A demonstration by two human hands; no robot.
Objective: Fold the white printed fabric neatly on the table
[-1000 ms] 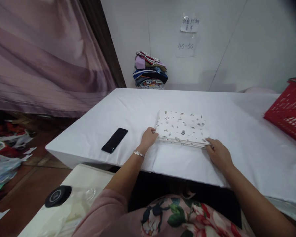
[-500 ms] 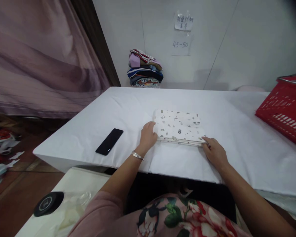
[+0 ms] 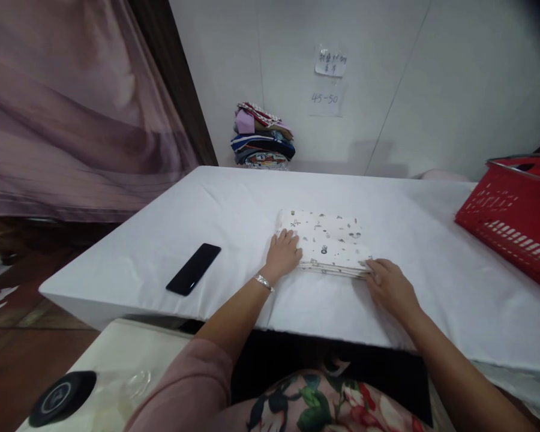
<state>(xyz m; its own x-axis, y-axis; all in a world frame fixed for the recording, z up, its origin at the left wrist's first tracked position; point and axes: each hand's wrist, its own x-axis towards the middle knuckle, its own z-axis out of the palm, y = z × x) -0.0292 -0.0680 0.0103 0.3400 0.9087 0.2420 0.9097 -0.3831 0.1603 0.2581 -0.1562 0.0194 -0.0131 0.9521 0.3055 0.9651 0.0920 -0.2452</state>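
Observation:
A white cloth (image 3: pixel 328 237) with small scattered prints lies on the table, folded into a flat rectangle with several layers showing along its front edge. My left hand (image 3: pixel 284 253), a silver bangle at its wrist, rests on the cloth's front left corner with its fingers stretched out. At the front right corner, my right hand (image 3: pixel 390 288) pinches the cloth's edge between thumb and fingers. The right fingertips partly cover that corner.
A black phone (image 3: pixel 193 269) lies left of the cloth on the white table (image 3: pixel 234 204). The red basket (image 3: pixel 513 216) stands at the right edge. Folded clothes (image 3: pixel 263 138) are stacked behind the table. A round black object (image 3: pixel 63 397) sits on a lower surface.
My left hand has gone from gripping the cloth's left edge to lying on top of its front left corner. My right hand stays at the right corner. The view has tilted up slightly.

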